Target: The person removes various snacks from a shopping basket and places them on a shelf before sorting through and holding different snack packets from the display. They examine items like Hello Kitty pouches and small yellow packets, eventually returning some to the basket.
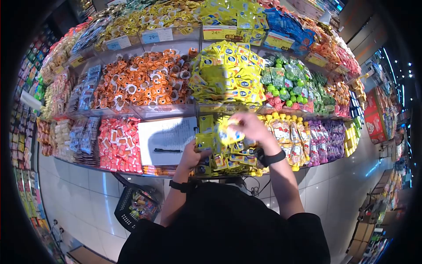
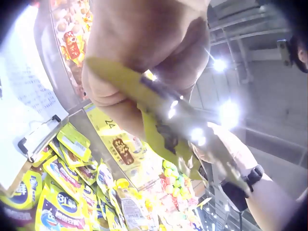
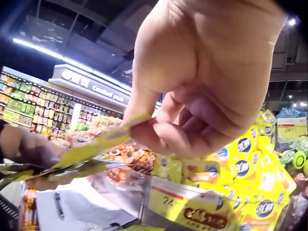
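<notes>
I stand at a shop display of snack pouches. My left hand [image 1: 195, 152] grips the lower end of a flat yellow pouch [image 1: 205, 141], above the front bin of the same yellow pouches. My right hand [image 1: 245, 125] pinches a blurred yellow pouch [image 1: 228, 132] just to the right of it. In the left wrist view, the left hand [image 2: 139, 72] clamps the yellow pouch's edge [image 2: 163, 110], which runs towards the right hand [image 2: 226, 149]. In the right wrist view, the right hand's fingers [image 3: 159, 132] pinch the pouch [image 3: 91, 149], and the left hand [image 3: 29, 149] is blurred at its far end.
A clipboard [image 1: 167, 141] with a pen [image 1: 167, 150] lies on the bins left of my hands. Orange [image 1: 140, 83], yellow [image 1: 226, 72] and green [image 1: 290, 86] packets fill the tiers behind. A black basket [image 1: 134, 204] with goods stands on the tiled floor at lower left.
</notes>
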Action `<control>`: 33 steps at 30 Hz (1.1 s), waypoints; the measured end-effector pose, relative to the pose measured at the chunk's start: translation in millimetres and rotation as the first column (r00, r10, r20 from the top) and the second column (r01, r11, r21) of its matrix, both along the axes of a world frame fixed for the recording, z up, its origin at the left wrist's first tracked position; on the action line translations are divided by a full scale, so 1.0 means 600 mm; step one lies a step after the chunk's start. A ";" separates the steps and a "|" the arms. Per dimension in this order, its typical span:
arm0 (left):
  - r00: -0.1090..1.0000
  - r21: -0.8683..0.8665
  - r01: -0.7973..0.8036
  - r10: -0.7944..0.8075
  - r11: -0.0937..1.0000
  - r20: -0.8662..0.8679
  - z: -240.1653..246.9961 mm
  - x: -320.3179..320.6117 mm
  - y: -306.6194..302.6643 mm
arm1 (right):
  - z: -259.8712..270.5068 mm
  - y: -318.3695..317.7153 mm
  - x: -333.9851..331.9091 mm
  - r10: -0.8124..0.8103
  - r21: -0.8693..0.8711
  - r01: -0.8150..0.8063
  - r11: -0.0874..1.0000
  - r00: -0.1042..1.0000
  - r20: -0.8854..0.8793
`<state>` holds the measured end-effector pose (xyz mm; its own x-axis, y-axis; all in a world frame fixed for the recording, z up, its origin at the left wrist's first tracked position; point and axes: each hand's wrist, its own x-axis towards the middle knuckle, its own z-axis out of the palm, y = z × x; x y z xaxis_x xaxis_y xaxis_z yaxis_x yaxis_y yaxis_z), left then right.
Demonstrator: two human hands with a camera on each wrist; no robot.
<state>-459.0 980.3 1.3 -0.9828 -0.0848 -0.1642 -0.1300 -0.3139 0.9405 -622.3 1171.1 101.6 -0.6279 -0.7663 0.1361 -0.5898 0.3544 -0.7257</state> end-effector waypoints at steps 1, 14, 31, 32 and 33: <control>0.999 0.049 -0.045 0.043 0.998 0.029 -0.001 0.003 -0.007 | 0.004 -0.004 -0.030 -0.091 -0.141 0.106 0.984 0.990 0.106; 0.990 0.136 -0.142 0.140 0.981 0.026 0.021 -0.016 -0.014 | 0.057 -0.105 0.020 -0.213 -0.016 0.224 0.975 0.946 0.243; 0.996 0.110 -0.042 0.034 0.993 0.077 0.050 0.010 0.007 | -0.051 -0.032 0.103 -0.101 -0.222 0.230 0.948 0.875 0.474; 0.997 0.111 -0.043 0.036 0.993 0.066 0.048 0.011 0.006 | -0.050 -0.032 0.107 -0.136 -0.354 0.218 0.909 0.961 0.242; 0.997 0.167 -0.060 0.052 0.984 0.055 0.044 0.014 0.004 | -0.048 -0.030 0.110 -0.115 -0.375 0.164 0.912 0.982 0.150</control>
